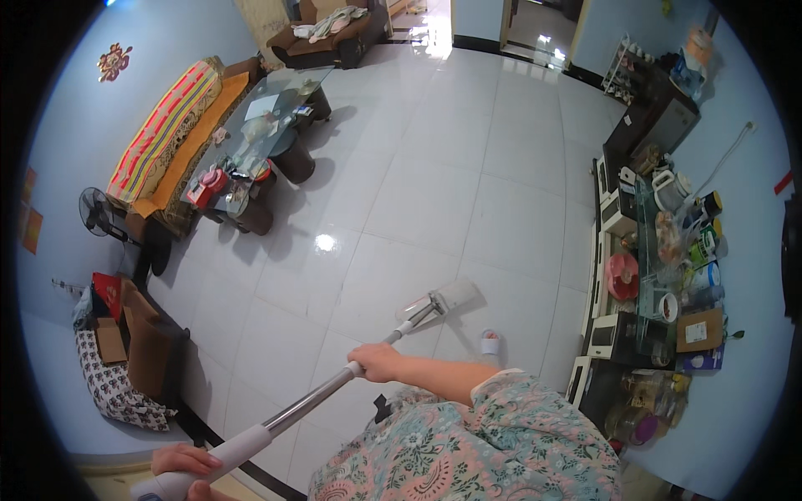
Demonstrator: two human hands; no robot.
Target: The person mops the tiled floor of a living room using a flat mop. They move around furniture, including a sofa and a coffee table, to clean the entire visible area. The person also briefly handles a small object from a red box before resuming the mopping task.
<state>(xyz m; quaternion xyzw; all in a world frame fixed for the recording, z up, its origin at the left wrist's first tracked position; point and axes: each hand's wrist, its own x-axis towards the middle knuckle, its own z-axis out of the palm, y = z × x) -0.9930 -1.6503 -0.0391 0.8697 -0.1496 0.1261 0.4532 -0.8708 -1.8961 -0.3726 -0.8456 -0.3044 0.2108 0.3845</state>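
A long mop [313, 401] with a silver pole and a thick white upper grip runs slantwise across the lower left. My left hand [185, 462] is wrapped round the white grip near its top end. Farther down the pole, my right hand [376, 361] is closed on it, the forearm reaching in from the right. The mop's flat, pale head [447, 299] rests on the tiled floor [418, 200], slightly blurred. Just to the right of the head, the tip of my foot in a white slipper [490, 341] shows below a patterned garment [468, 434].
A glass coffee table [288, 83] and a sofa with a striped cover [171, 117] stand at the left, near a black fan [96, 210]. A brown chair [146, 342] is nearer. A cluttered cabinet [603, 250] lines the right wall. An armchair [330, 37] sits far back.
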